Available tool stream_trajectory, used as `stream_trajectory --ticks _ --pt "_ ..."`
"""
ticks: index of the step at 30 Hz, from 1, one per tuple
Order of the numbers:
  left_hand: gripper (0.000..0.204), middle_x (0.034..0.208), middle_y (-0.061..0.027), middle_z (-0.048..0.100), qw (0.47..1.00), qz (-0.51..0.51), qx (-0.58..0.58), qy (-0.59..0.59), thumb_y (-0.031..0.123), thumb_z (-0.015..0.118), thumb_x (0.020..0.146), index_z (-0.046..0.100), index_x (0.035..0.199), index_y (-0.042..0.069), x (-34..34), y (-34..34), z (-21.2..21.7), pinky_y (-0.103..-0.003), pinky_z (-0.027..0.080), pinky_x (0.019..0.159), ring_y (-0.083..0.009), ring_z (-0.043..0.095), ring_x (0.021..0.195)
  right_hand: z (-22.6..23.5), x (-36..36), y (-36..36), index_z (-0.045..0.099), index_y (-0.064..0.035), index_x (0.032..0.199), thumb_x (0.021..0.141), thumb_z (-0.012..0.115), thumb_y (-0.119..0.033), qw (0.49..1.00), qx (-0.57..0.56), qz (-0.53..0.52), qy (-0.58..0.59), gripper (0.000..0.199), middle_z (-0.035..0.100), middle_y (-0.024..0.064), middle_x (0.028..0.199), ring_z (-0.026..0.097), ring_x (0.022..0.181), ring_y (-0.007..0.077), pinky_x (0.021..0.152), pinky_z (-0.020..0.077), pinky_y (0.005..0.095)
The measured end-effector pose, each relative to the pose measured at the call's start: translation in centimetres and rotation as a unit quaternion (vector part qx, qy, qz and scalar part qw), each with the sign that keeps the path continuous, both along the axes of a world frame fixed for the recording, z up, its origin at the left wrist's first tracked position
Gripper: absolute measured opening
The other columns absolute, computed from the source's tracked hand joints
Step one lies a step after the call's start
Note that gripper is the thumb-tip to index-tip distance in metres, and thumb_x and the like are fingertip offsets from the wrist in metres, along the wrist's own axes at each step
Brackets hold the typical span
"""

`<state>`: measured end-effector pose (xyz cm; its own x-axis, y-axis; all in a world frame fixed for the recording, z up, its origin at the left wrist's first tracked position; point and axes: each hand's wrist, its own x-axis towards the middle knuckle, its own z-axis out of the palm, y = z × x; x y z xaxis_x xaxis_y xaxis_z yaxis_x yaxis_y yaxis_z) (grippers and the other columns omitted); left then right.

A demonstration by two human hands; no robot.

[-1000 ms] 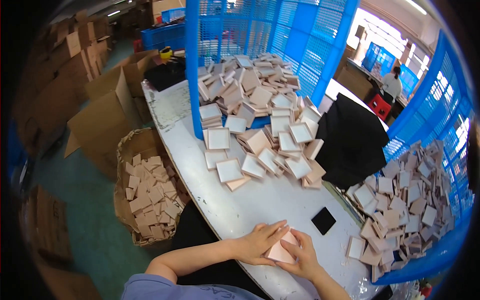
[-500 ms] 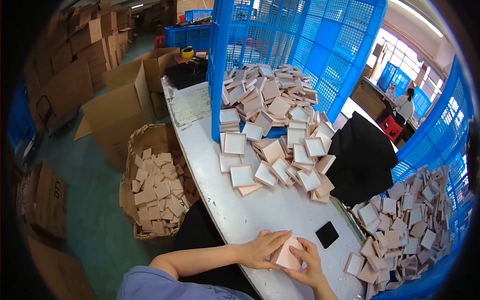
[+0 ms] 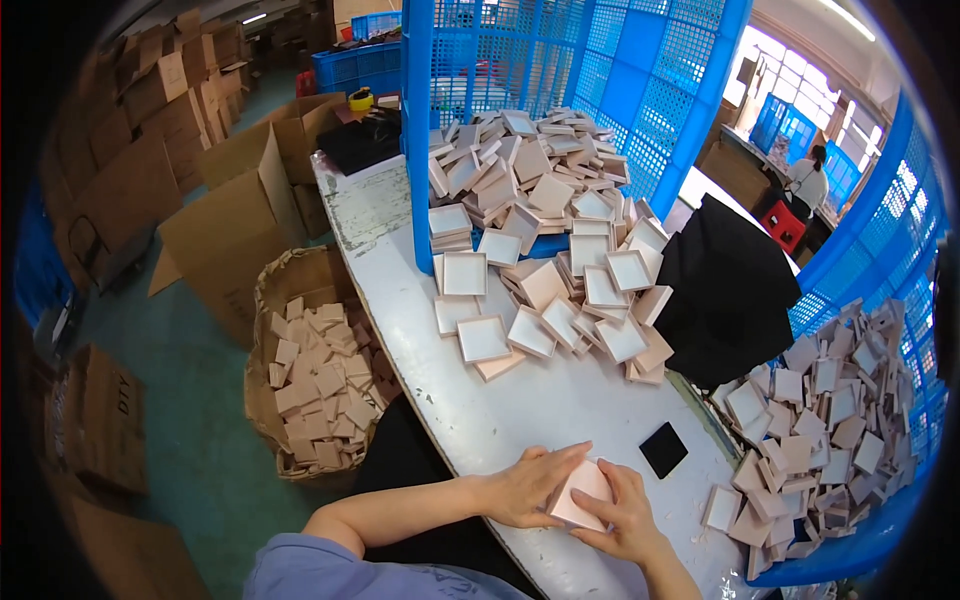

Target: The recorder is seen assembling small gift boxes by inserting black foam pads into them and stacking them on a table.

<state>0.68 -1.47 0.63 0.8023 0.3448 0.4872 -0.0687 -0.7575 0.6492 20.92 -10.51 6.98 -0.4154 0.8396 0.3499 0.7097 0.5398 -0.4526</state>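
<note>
A small square pink box (image 3: pixel 583 492) lies between my two hands on the white table (image 3: pixel 540 400), near its front edge. My left hand (image 3: pixel 525 485) presses against its left side, fingers laid over the top edge. My right hand (image 3: pixel 628 518) cups its right and lower side. A small black square pad (image 3: pixel 663 449) lies on the table just right of my hands. Beyond them a heap of open pink box trays (image 3: pixel 545 290) spreads across the table's middle and back.
A second pile of pink boxes (image 3: pixel 815 430) fills a blue crate at right. A black cloth (image 3: pixel 725 285) hangs between the piles. A cardboard bin of flat pink pieces (image 3: pixel 315 380) stands on the floor at left, with cardboard cartons (image 3: pixel 225 215) behind. A person (image 3: pixel 808 180) stands far back right.
My view has shifted slightly, so the piles sit a little lower in the picture. Both hands stay closed around the same pink box at the table's front edge.
</note>
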Motion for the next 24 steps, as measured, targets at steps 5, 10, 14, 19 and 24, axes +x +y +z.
stream_trajectory --ticks 5,10,14,19,24 --pt "0.092 0.143 -0.0233 0.02 0.993 -0.011 0.055 0.101 0.036 0.07 0.073 0.018 0.143 0.005 -0.2 -0.1 1.5 -0.044 0.027 0.094 -0.0342 0.028 0.128 0.3 -0.2 -0.5 0.065 -0.0215 0.112 0.064 0.077 -0.029 0.998 -0.006 0.0 -0.057 0.05 0.042 0.0249 0.128 0.044 0.111 0.0399 0.091 0.0413 0.0447" --pt "0.092 0.142 -0.0235 0.021 0.979 0.017 0.12 0.162 0.048 0.067 0.074 0.021 0.142 0.006 -0.6 -0.2 2.4 -0.051 0.022 0.099 -0.0373 0.021 0.132 -0.7 -0.4 -0.9 0.063 -0.0212 0.114 0.066 0.076 -0.032 0.997 0.006 0.003 -0.072 0.051 0.037 0.0263 0.132 0.041 0.113 0.0419 0.095 0.038 0.0465" --pt "0.094 0.143 -0.024 0.019 0.978 0.012 0.101 0.184 0.054 0.065 0.072 0.023 0.142 0.008 -0.5 -0.2 2.2 -0.056 0.018 0.1 -0.0409 0.018 0.133 -2.0 -0.1 -0.8 0.06 -0.0223 0.119 0.069 0.074 -0.036 0.999 -0.006 -0.007 -0.042 0.054 0.034 0.0263 0.134 0.037 0.116 0.0427 0.097 0.0345 0.0483" --pt "0.088 0.147 -0.0226 0.016 0.979 0.043 0.105 0.17 0.05 0.062 0.077 0.022 0.143 0.008 -1.2 1.4 1.2 -0.056 0.018 0.1 -0.0405 0.02 0.134 -0.6 0.1 -0.5 0.054 -0.0176 0.125 0.071 0.072 -0.036 0.997 -0.027 0.01 -0.074 0.06 0.031 0.0261 0.137 0.035 0.121 0.0419 0.1 0.0322 0.0494" --pt "0.06 0.132 -0.0226 0.036 0.914 0.374 0.138 0.072 0.033 0.064 0.078 0.043 0.126 0.003 -3.6 11.0 -1.2 -0.053 0.025 0.099 -0.0404 0.031 0.124 -1.4 5.7 0.7 0.049 -0.0016 0.126 0.075 0.069 -0.025 0.957 0.091 -0.248 0.12 0.059 0.043 0.0244 0.131 0.043 0.118 0.0383 0.1 0.0342 0.0419"
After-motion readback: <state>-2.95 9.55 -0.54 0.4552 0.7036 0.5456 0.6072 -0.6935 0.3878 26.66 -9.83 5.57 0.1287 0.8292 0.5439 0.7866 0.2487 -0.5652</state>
